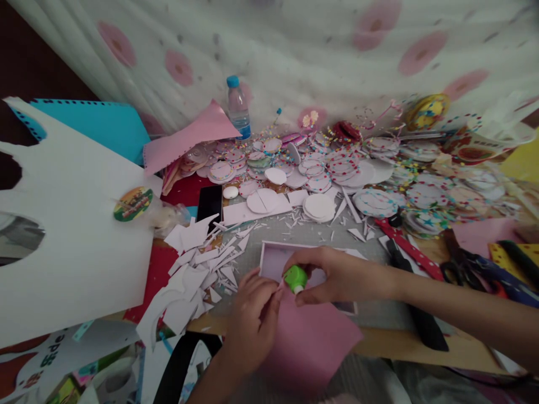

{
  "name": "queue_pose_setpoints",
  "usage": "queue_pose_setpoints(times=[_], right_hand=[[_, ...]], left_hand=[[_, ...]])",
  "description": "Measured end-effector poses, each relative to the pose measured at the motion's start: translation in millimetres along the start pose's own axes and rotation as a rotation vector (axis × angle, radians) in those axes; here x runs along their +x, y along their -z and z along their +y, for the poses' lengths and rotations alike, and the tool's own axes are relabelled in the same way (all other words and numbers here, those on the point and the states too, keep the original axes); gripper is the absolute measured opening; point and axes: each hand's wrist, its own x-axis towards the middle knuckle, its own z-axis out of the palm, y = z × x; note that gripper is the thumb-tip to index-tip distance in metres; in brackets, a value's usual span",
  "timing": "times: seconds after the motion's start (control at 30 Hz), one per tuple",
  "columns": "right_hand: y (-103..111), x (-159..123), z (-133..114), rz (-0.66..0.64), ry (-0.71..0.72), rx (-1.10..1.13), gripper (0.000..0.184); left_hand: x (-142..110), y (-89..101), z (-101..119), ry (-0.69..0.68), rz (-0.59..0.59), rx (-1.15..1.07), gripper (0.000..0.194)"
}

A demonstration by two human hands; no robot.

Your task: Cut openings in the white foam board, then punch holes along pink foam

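My right hand [324,276] is closed around a small green craft punch [295,277] with a white part at its lower end. The punch sits at the upper edge of a pink foam or paper sheet [309,339], which hangs over the table's front edge. My left hand [257,311] pinches the same sheet at its upper left corner, close beside the punch. Behind my hands, a shallow white tray or frame [273,259] lies on the grey cutting mat [256,241], partly hidden by my right hand and the sheet.
White paper scraps [202,280] cover the left. A black phone [209,203] lies behind them. Many decorated paper discs [314,168] and a water bottle [238,109] stand at the back. Scissors [457,261] and a black knife-like tool [416,297] lie right. A large white cut-out sheet [92,252] leans left.
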Motion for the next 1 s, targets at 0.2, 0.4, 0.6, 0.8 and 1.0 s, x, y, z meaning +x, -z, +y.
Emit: queue_pose_setpoints(times=[0.2, 0.4, 0.6, 0.8, 1.0], right_hand=[[-2.4, 0.0, 1.5, 0.017, 0.017, -0.014, 0.029], [-3.5, 0.5, -3.5, 0.072, 0.093, -0.145, 0.020], [-8.0, 1.7, -2.8, 0.125, 0.109, -0.209, 0.015], [-10.1, 7.3, 5.2, 0.121, 0.084, -0.174, 0.013], [1.0, 4.6, 3.7, 0.026, 0.089, -0.117, 0.027]], left_hand=[[0.2, 0.2, 1.1, -0.005, 0.008, 0.006, 0.016], [1.4, -0.3, 0.7, 0.026, -0.013, -0.011, 0.017], [0.0, -0.5, -1.6, 0.019, -0.004, -0.014, 0.016], [0.0, -1.6, -2.9, 0.023, -0.011, -0.004, 0.017], [-0.9, 1.2, -3.4, 0.032, 0.066, -0.003, 0.015]])
